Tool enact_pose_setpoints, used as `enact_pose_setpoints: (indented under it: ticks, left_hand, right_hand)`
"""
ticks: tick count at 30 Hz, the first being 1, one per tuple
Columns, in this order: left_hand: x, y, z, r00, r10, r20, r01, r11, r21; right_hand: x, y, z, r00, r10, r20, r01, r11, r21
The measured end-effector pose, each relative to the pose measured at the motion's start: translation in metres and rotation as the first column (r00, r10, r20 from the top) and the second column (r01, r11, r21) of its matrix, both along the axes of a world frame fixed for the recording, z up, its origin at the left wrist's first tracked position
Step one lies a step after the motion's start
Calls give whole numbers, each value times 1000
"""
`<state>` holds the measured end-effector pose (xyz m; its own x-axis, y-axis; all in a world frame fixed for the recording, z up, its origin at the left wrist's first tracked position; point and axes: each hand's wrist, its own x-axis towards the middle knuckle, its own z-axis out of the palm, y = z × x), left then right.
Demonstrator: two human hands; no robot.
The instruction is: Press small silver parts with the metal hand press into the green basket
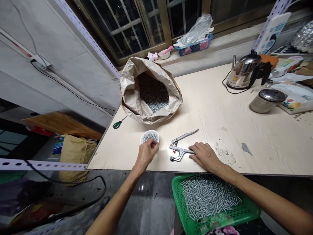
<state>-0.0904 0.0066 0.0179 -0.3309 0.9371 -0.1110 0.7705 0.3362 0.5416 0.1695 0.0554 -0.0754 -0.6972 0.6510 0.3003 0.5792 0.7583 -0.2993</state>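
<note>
Green-handled scissors (118, 123) lie at the table's (256, 143) left edge. Just right of them stands a small white bowl (149, 135), round and shallow, filled with tiny silvery metal parts. It sits near the front edge of the pale wood table, in front of the bag.

The left hand (146, 152) is at the bowl's near rim, fingers bunched and curled down onto the parts. Whether they pinch anything cannot be told.

Behind the bowl a brown paper bag (129, 81) stands open, its top rolled down, with a heap of the same small grey parts inside.

Right of the bowl lie silvery pliers (179, 149), handles spread apart and pointing right, head toward the bowl. The right hand (205, 156) rests palm down on the table, fingers stretched out and loose, their tips touching the lower handle, not closed round it.

Below the table's edge, under the right forearm, a green basket (193, 225) holds a thick layer of silvery pins.

Far right stand a lidded steel pot (266, 101) and, behind it, a steel kettle (244, 70).
</note>
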Motion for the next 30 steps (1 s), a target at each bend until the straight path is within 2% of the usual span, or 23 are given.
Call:
enact_pose_setpoints:
  ticks: [2,5,7,9,11,13,19,30]
  left_hand:
    - [16,-11,-9,982,14,189,-12,1000,-10]
    - [33,-20,-24,899,83,430,-60,996,-68]
    - [36,-20,-33,819,148,554,-116,989,-93]
    - [38,-18,-39,757,178,629,-169,983,-74]
    - [38,-16,-42,732,177,657,-202,979,-38]
    - [40,-14,-45,726,179,664,-218,976,-25]
    - [48,-13,-54,707,196,680,-221,974,-52]
    - [51,-25,-63,750,218,625,-243,969,-46]
  right_hand:
    - [-7,3,5,999,8,52,-8,1000,2]
    - [-16,9,13,988,61,140,-57,998,-32]
    - [-20,13,19,984,56,169,-34,991,-129]
    - [-22,16,25,987,6,163,39,961,-275]
    - [-22,17,28,990,-41,138,92,918,-387]
    - [-21,16,29,993,-68,101,104,907,-409]
    - [-17,8,16,996,-66,-63,45,955,-292]
    - [-15,2,10,993,-101,-56,92,986,-139]
